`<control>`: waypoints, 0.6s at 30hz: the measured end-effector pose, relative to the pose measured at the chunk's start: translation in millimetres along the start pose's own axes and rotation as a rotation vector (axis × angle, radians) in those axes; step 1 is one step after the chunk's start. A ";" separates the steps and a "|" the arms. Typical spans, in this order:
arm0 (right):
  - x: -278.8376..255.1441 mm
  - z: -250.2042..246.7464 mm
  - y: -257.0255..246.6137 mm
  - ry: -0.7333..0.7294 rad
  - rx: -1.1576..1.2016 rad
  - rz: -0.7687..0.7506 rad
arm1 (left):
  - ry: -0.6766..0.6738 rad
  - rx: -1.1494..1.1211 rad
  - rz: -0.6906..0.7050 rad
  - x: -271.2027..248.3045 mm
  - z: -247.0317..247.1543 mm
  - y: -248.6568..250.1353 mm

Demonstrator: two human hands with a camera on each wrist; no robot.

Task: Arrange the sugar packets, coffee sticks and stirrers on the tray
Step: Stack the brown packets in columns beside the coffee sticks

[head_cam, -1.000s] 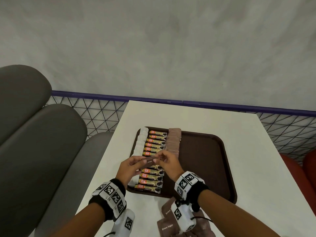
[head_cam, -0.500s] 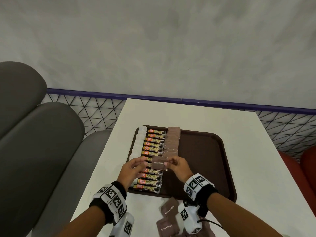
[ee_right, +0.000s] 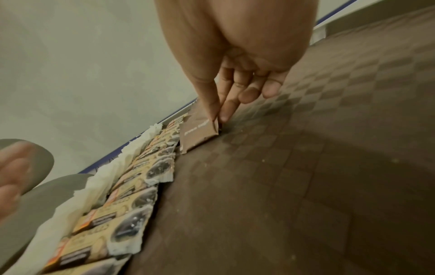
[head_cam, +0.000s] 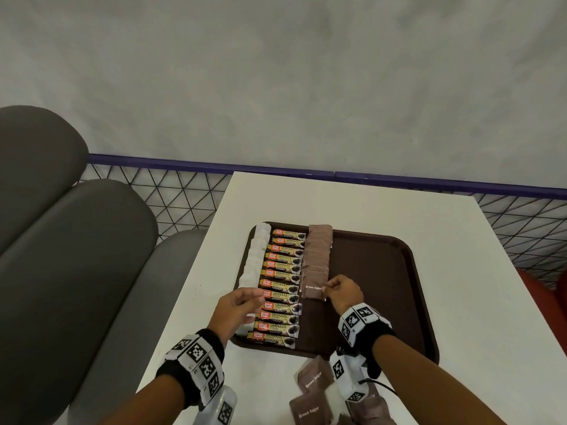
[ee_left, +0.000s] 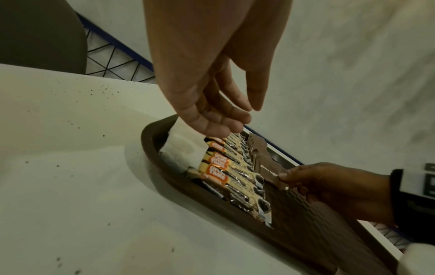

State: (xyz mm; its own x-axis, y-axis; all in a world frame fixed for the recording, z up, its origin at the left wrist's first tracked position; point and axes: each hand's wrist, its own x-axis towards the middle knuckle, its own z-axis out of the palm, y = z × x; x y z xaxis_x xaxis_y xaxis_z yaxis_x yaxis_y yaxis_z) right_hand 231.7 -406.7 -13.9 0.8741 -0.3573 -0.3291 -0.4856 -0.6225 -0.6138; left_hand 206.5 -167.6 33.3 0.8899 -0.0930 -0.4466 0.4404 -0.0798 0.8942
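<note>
White tabletop point(head_cam: 383, 216) carries a dark brown tray point(head_cam: 377, 271) where the right hand point(head_cam: 345, 293) pinches a brown sugar packet point(head_cam: 313, 288) by its right edge between thumb and forefinger, at the near end of the brown packet column point(head_cam: 319, 250). Just left lie the row of coffee sticks point(head_cam: 282, 283) and a white packet column point(head_cam: 256, 256). Over the sticks hovers the left hand point(head_cam: 234, 311), fingers loosely curled and holding nothing, while more brown sugar packets point(head_cam: 310, 397) lie off the tray at the table's near edge.

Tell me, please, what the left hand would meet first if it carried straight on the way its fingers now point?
Most likely the coffee sticks. The left hand hangs open and empty, its fingers aimed across that row toward the brown sugar packet that the right hand pinches. Its height above the sticks is unclear.
</note>
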 end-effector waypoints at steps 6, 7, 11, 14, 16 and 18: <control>-6.5 -0.4 -1.4 0.056 -0.072 0.015 | -0.074 0.078 -0.005 -6.2 2.0 -4.0; -8.2 -1.8 -1.5 0.056 -0.071 0.014 | -0.094 0.114 -0.002 -7.5 2.8 -5.4; -19.9 -10.3 3.9 0.075 -0.035 -0.008 | -0.229 0.192 -0.044 -16.4 6.4 -11.5; -40.4 -21.9 14.3 0.055 0.001 -0.084 | -0.340 0.268 -0.083 -25.9 9.8 -17.9; -57.4 -32.1 27.1 0.008 -0.013 -0.138 | -0.398 0.335 -0.088 -33.2 12.0 -23.9; -73.9 -43.4 42.3 -0.060 -0.030 -0.181 | -0.468 0.416 -0.079 -40.2 14.3 -30.6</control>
State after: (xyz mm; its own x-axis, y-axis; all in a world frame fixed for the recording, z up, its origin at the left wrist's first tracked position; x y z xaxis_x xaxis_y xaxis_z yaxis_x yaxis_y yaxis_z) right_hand 146.0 -436.8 15.6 0.9462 -0.1955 -0.2580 -0.3194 -0.6939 -0.6454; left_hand 155.5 -175.7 23.5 0.6689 -0.4877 -0.5610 0.3364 -0.4744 0.8135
